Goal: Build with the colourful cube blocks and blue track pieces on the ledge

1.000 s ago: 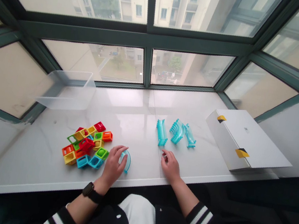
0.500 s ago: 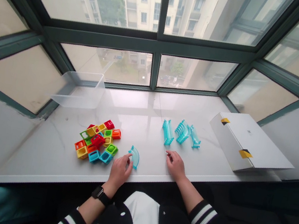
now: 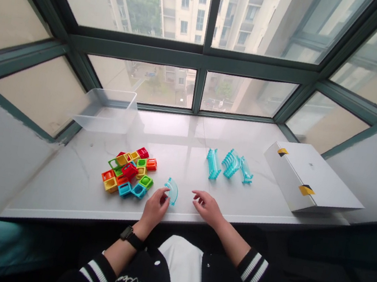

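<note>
A clear blue curved track piece (image 3: pixel 173 190) is by the front of the white sill, beside my left hand (image 3: pixel 155 205). The thumb and fingers of that hand close on the piece's left edge, and the fingertips partly hide it. To the right, my right hand (image 3: pixel 208 209) hovers over the sill with its fingers apart, holding nothing. Left of my left hand lies a heap of red, yellow, green, orange and blue plastic blocks (image 3: pixel 129 171). Beyond my right hand are blue straight track pieces (image 3: pixel 213 164), a stack of curved ones (image 3: pixel 231 163) and another blue piece (image 3: pixel 246 170).
A clear plastic bin (image 3: pixel 109 115) stands at the back left of the sill (image 3: pixel 164 132). At the right is a white box (image 3: pixel 313 180) with yellow and black tabs. Windows close off the back, and the sill's front edge runs just before my body.
My right hand has moved left, closer to the curved piece. My left hand's fingers have drawn together at that piece, which has shifted slightly. The camera view has moved a little.
</note>
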Demonstrator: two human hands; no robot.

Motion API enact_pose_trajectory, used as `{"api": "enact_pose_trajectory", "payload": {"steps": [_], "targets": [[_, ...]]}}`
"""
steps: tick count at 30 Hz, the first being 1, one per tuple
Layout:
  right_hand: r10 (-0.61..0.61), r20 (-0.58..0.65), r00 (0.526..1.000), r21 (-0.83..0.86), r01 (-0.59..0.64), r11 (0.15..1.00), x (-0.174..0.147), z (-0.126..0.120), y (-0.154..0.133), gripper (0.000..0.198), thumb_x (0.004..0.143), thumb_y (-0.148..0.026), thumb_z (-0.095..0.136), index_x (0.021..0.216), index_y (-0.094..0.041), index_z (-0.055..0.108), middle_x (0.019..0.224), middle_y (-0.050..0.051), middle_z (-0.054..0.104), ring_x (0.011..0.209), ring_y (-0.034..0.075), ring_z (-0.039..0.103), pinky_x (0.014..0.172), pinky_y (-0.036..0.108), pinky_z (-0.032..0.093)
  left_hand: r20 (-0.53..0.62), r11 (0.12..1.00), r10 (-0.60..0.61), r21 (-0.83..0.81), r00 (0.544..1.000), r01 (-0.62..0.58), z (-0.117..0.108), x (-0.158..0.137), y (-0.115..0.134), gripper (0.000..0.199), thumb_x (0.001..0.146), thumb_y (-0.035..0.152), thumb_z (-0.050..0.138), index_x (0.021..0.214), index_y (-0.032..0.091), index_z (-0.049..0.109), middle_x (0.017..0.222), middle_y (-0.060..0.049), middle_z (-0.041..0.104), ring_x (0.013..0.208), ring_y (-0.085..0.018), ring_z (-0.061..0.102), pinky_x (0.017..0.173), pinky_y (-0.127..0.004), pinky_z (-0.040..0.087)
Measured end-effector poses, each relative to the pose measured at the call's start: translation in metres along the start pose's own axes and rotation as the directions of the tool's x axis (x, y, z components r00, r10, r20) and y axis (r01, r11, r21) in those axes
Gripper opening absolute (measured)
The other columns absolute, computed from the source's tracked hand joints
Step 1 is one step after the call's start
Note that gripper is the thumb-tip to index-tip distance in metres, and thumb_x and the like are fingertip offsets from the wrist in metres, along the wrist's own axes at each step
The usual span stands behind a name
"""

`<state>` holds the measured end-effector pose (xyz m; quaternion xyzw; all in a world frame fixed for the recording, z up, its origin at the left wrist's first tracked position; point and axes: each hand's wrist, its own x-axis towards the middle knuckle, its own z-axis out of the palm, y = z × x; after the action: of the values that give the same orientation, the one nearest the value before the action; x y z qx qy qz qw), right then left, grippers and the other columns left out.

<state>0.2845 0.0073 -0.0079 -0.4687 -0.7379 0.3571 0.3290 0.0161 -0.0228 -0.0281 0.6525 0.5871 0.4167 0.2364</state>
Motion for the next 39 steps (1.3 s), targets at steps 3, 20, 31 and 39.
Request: {"api": "enact_pose_trajectory", "payload": {"steps": [3,20,31,39], "targets": [[-0.084,0.114,0.99,0.069,0.076,0.995,0.002,0.005,-0.023,0.044,0.094,-0.023,0.068,0.138,-0.031,0.068,0.11,0.004,0.072,0.085,0.016,0.068,0.079,0.033,0.059,-0.027,0.998,0.025,-0.051,0.999,-0.027,-0.002,0.003,0.017,0.026,0.099,0.032,0.06,0.123,0.023,0.063,0.089,-0.001,0.069,0.075,-0.016,0.066,0.076,-0.033,0.058],[-0.183,-0.128,0.975,0.047,0.19,0.981,0.002,-0.003,-0.039,0.021,0.098,-0.027,0.069,0.118,-0.028,0.073,0.115,0.007,0.074,0.09,0.019,0.07,0.078,0.033,0.061,0.048,0.959,0.119,-0.263,0.992,-0.103,-0.003,0.013,0.068,0.026,0.104,0.033,0.06,0.129,0.025,0.063,0.122,-0.009,0.073,0.097,-0.019,0.074,0.088,-0.036,0.062],[-0.132,-0.161,0.978,0.082,0.147,0.986,-0.001,-0.014,-0.031,0.022,0.102,-0.033,0.061,0.118,-0.027,0.075,0.114,0.009,0.076,0.088,0.02,0.071,0.081,0.036,0.063,0.257,0.957,0.166,-0.277,0.952,-0.092,-0.007,0.009,0.077,0.042,0.105,0.031,0.057,0.147,0.03,0.061,0.145,-0.011,0.065,0.108,-0.02,0.073,0.091,-0.039,0.065],[-0.114,-0.235,0.965,0.068,0.134,0.989,-0.004,-0.023,-0.019,0.019,0.101,-0.029,0.061,0.11,-0.026,0.078,0.101,0.008,0.078,0.088,0.021,0.071,0.074,0.034,0.061,0.371,0.949,0.209,-0.3,0.905,-0.096,-0.004,0.007,0.081,0.048,0.101,0.027,0.061,0.149,0.033,0.06,0.159,-0.011,0.057,0.112,-0.022,0.073,0.094,-0.042,0.064]]}}
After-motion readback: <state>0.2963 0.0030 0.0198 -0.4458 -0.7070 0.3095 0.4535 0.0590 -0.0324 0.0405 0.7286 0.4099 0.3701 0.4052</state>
